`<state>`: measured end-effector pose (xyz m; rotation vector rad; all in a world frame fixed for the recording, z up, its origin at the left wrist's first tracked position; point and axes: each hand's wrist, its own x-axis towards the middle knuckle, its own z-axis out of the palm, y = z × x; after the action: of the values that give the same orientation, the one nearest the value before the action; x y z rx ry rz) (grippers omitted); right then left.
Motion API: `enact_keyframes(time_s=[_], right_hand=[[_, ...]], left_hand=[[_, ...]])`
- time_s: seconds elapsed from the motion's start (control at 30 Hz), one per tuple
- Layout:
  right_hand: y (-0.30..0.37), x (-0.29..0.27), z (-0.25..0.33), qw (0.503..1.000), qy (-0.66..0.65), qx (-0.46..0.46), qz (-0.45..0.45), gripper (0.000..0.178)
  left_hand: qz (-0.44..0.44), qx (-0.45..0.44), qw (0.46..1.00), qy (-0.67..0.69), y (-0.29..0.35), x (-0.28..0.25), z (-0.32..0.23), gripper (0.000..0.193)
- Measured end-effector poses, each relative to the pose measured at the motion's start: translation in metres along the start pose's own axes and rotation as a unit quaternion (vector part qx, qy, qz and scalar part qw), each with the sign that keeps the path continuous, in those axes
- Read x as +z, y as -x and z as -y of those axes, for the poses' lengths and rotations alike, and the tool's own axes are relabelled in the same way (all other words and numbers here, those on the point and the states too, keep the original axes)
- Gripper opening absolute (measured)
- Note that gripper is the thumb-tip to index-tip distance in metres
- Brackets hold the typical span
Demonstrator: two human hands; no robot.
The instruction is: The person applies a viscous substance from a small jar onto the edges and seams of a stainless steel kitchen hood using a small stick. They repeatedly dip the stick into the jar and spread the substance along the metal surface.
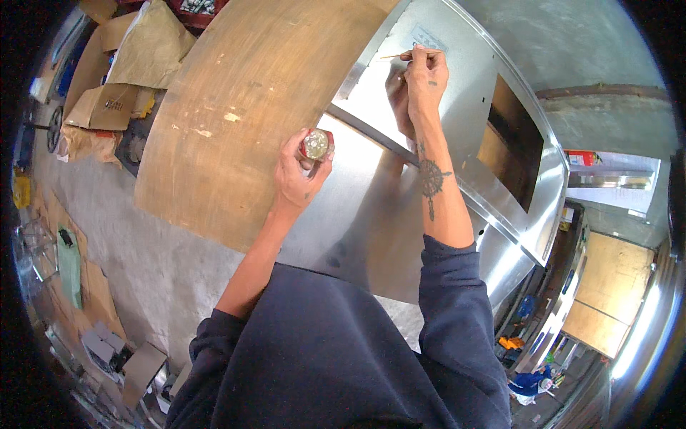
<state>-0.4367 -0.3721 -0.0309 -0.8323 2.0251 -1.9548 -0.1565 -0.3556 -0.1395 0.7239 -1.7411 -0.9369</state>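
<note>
My left hand [293,177] is wrapped round a small red-sided can [315,144], whose round top shows a pale, speckled greenish surface. It is over the edge of a brown wooden board [243,86]. Farther off to the right, my right hand [427,80] pinches a thin wooden stick [391,56], perhaps a slim brush; its tip points left. The fingers are over a shiny sheet-metal panel [468,86], close to a pale rectangular label [429,37]. Whether the stick touches the metal, I cannot tell.
The metal body has a rectangular cutout [511,143] at right and a raised seam [371,136] across it. Cardboard boxes [107,107] stand at far left. More cardboard [143,372] lies at lower left. A person in blue [529,382] is at lower right.
</note>
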Motion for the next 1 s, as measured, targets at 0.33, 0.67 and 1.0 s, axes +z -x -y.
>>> enact_keyframes(time_s=[0.33,0.67,1.0], right_hand=[[-0.004,0.007,0.006,0.999,0.043,0.000,0.003,0.028],[-0.009,0.008,-0.004,0.997,0.067,-0.033,-0.015,0.027],[-0.007,0.009,0.000,0.997,0.070,-0.024,-0.002,0.028]], left_hand=[[0.038,-0.040,0.998,-0.014,0.002,-0.009,-0.009,0.072],[0.034,-0.058,0.998,0.001,0.002,-0.006,-0.010,0.075],[0.036,-0.023,0.999,-0.004,0.000,-0.007,-0.008,0.073]])
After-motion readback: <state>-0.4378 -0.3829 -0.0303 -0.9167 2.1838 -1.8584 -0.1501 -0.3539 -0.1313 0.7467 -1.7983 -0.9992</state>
